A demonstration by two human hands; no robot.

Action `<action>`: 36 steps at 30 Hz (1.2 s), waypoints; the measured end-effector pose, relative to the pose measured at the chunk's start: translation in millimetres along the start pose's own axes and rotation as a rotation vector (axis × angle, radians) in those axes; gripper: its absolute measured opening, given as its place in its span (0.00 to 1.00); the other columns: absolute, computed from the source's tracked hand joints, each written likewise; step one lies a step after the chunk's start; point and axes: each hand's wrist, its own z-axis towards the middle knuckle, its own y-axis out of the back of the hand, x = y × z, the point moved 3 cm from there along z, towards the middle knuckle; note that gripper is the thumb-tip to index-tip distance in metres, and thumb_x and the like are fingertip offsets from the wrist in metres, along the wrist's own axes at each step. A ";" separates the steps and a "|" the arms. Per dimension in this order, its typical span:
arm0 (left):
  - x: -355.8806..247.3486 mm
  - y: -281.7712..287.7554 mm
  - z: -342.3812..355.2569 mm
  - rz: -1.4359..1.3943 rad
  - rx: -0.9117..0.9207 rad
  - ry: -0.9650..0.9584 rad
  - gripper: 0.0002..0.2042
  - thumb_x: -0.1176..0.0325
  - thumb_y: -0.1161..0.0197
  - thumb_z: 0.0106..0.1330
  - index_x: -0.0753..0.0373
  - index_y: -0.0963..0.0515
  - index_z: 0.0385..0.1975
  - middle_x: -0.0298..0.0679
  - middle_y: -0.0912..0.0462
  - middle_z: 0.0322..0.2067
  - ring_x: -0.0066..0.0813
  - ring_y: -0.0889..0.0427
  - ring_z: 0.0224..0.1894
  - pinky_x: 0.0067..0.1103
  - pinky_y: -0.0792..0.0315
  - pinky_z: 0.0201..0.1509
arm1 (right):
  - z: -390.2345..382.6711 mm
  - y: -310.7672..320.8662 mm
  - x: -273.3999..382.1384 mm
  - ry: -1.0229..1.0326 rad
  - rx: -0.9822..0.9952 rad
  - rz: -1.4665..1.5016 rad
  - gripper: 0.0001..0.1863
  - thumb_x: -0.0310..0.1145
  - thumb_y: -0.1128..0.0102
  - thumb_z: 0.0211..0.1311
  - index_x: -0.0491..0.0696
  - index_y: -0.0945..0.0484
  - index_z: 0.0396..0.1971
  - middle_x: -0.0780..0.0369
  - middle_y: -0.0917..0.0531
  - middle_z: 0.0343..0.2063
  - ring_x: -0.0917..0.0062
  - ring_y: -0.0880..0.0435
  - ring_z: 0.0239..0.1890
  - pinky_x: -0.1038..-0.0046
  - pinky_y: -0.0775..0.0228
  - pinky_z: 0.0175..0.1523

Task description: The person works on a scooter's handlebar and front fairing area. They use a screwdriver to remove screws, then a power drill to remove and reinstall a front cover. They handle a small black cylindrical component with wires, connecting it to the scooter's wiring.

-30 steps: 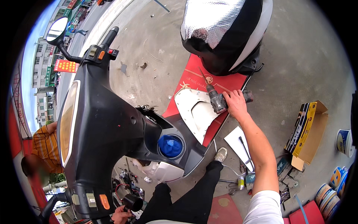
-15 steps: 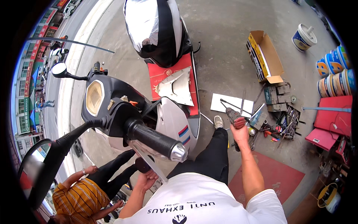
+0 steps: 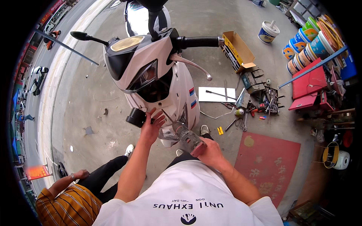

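Note:
A white and black scooter (image 3: pixel 181 90) stands in front of me, its front end facing me, with a dark opening (image 3: pixel 158 88) under the headlight. My left hand (image 3: pixel 150 128) is at the lower front panel, holding a black, round, cup-shaped part (image 3: pixel 136 117); some of its fingers are stretched out, and its exact grip is partly hidden. My right hand (image 3: pixel 211 152) is wrapped round the handle of a dark, worn power drill (image 3: pixel 187 138). The drill's long bit points up and left toward the front panel, close to my left fingers. Whether the bit touches the panel, I cannot tell.
Tools (image 3: pixel 269 100) lie in a heap at the right, beside a green toolbox (image 3: pixel 253 81) and a white board (image 3: pixel 217 95). A yellow-black open carton (image 3: pixel 235 52), paint buckets (image 3: pixel 301 43) and a red mat (image 3: pixel 267 162) are farther about. Another person (image 3: pixel 71 203) stands at left.
I have moved from the scooter's side to its front. The drill has come from the tool area to the front panel, and the black round part has risen there in my left hand.

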 end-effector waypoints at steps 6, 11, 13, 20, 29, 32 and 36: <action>9.1 14.1 12.8 -0.236 -0.039 0.035 0.17 0.65 0.53 0.76 0.73 0.30 0.55 0.52 0.25 0.55 0.46 0.24 0.58 0.34 0.28 0.64 | 23.9 -65.0 9.4 0.103 -0.084 -0.311 0.21 0.33 0.35 0.50 0.44 0.22 0.46 0.53 0.17 0.30 0.58 0.17 0.36 0.58 0.26 0.42; 15.7 15.7 20.0 -0.255 -0.091 0.013 0.16 0.77 0.54 0.69 0.75 0.30 0.55 0.51 0.23 0.53 0.47 0.23 0.57 0.32 0.27 0.63 | 31.8 -81.6 6.3 0.093 -0.127 -0.285 0.21 0.32 0.36 0.49 0.44 0.23 0.46 0.55 0.17 0.29 0.59 0.18 0.36 0.59 0.26 0.42; 16.5 12.4 22.0 -0.254 -0.036 0.060 0.18 0.78 0.54 0.67 0.74 0.30 0.56 0.51 0.24 0.54 0.47 0.23 0.57 0.32 0.27 0.63 | 37.5 -82.8 5.6 0.054 -0.125 -0.286 0.21 0.32 0.35 0.49 0.44 0.23 0.46 0.55 0.17 0.29 0.59 0.18 0.37 0.59 0.26 0.42; 12.7 26.2 25.6 -0.219 -0.017 0.097 0.19 0.79 0.56 0.67 0.74 0.31 0.57 0.51 0.26 0.55 0.47 0.24 0.59 0.33 0.30 0.66 | 37.8 -94.0 3.2 0.006 -0.169 -0.274 0.28 0.38 0.25 0.42 0.44 0.22 0.45 0.54 0.16 0.33 0.57 0.17 0.39 0.59 0.25 0.43; -9.9 39.1 29.2 -0.171 0.073 0.232 0.16 0.80 0.53 0.66 0.74 0.30 0.54 0.49 0.27 0.57 0.53 0.27 0.60 0.37 0.34 0.68 | 27.3 -145.3 24.5 -0.320 -0.265 0.043 0.21 0.35 0.29 0.49 0.45 0.22 0.43 0.56 0.14 0.34 0.63 0.14 0.39 0.67 0.23 0.43; -24.7 42.1 22.2 -0.039 0.108 0.242 0.15 0.78 0.52 0.67 0.73 0.29 0.53 0.48 0.25 0.56 0.48 0.25 0.58 0.36 0.33 0.67 | 31.7 -161.6 35.0 -0.374 -0.350 0.195 0.17 0.32 0.30 0.51 0.45 0.21 0.41 0.57 0.14 0.34 0.67 0.13 0.39 0.70 0.23 0.42; -59.3 56.2 -18.3 0.483 0.358 0.012 0.15 0.75 0.49 0.69 0.65 0.26 0.54 0.40 0.22 0.53 0.35 0.23 0.55 0.31 0.32 0.61 | 34.1 -164.6 65.0 -0.507 -0.275 0.258 0.14 0.31 0.30 0.53 0.44 0.21 0.38 0.60 0.14 0.32 0.70 0.14 0.36 0.71 0.24 0.41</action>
